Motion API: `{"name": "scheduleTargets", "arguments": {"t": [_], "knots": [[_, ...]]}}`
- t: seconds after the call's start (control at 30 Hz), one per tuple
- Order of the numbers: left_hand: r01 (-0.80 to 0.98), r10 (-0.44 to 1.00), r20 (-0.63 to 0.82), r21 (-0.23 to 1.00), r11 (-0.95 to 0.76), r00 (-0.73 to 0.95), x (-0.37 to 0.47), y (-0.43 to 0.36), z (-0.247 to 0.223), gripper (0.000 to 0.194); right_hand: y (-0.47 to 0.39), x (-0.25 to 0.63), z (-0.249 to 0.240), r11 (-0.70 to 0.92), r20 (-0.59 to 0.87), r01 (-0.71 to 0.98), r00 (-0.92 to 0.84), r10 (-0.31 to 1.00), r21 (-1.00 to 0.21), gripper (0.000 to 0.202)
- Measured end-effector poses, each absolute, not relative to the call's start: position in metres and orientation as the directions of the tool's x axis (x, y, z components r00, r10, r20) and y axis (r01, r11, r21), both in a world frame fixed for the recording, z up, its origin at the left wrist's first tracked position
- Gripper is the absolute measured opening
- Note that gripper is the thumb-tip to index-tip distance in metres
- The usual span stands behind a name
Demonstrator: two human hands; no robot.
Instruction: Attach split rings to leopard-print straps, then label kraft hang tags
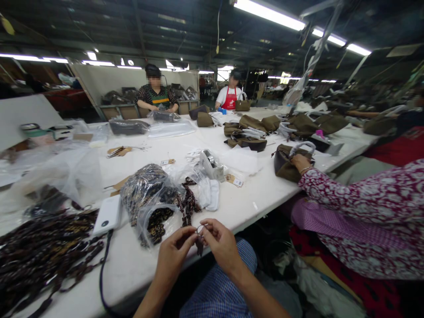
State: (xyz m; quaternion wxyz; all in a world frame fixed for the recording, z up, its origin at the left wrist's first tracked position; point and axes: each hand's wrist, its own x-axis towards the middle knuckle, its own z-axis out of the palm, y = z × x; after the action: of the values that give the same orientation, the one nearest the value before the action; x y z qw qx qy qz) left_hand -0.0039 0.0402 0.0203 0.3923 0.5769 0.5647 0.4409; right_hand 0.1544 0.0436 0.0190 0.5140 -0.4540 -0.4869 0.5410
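Close in front of me, at the table's near edge, both hands meet at a small metal ring (pixel 199 229). My left hand (pixel 174 251) pinches the ring's left side between thumb and fingertips. On the other side, the thumb and fingers of my right hand (pixel 220 243) are closed on the same ring. A short dark brown piece (pixel 199 248) hangs below it, partly hidden by my fingers. Just beyond lies a dark brown patterned strap (pixel 188 203); whether it joins the ring I cannot tell. Left of it rests a clear plastic bag (pixel 149 194) full of patterned dark material.
A pile of dark braided straps (pixel 43 256) covers the left front, beside a white power bank (pixel 107 214) with a black cable (pixel 104 269). A tape dispenser (pixel 210 164) stands ahead. At right, a co-worker's hand (pixel 300 162) touches a brown bag (pixel 286 163).
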Motion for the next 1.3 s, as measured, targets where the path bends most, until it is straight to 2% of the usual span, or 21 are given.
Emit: {"name": "scheduleTargets", "arguments": {"t": [0.13, 0.27, 0.37, 0.53, 0.83, 0.93, 1.1, 1.3], "knots": [[0.36, 0.995, 0.1, 0.929, -0.083, -0.027, -0.004, 0.038, 0.021, 0.02, 0.043, 0.157, 0.022, -0.015, -0.014, -0.022, -0.082, 0.997, -1.0, 0.02], [0.364, 0.993, 0.106, 0.928, -0.083, -0.044, -0.004, 0.036, 0.021, 0.019, 0.042, 0.16, 0.025, 0.068, 0.058, 0.158, -0.063, 0.996, -0.985, 0.016], [0.346, 0.991, 0.122, 0.933, -0.097, -0.053, -0.004, 0.034, 0.021, 0.02, 0.042, 0.161, 0.029, 0.089, 0.082, 0.213, -0.043, 0.996, -0.973, 0.014], [0.325, 0.985, 0.165, 0.935, -0.14, -0.05, -0.002, 0.033, 0.022, 0.019, 0.041, 0.16, 0.032, 0.069, 0.063, 0.189, -0.039, 0.997, -0.98, 0.017], [0.311, 0.978, 0.207, 0.929, -0.202, 0.018, -0.003, 0.031, 0.02, 0.014, 0.041, 0.156, 0.026, -0.06, -0.061, 0.014, -0.037, 0.997, -0.998, 0.023], [0.334, 0.974, 0.225, 0.919, -0.21, -0.006, -0.002, 0.029, 0.018, 0.014, 0.04, 0.157, 0.028, -0.063, -0.065, 0.029, -0.052, 0.997, -0.998, 0.021], [0.34, 0.977, 0.21, 0.922, -0.187, -0.033, 0.0, 0.029, 0.014, 0.015, 0.037, 0.158, 0.032, 0.035, 0.027, 0.144, -0.055, 0.998, -0.989, 0.015], [0.341, 0.979, 0.2, 0.923, -0.177, -0.034, 0.002, 0.03, 0.015, 0.018, 0.037, 0.158, 0.03, -0.019, -0.026, 0.107, -0.067, 0.997, -0.994, 0.02]]}}
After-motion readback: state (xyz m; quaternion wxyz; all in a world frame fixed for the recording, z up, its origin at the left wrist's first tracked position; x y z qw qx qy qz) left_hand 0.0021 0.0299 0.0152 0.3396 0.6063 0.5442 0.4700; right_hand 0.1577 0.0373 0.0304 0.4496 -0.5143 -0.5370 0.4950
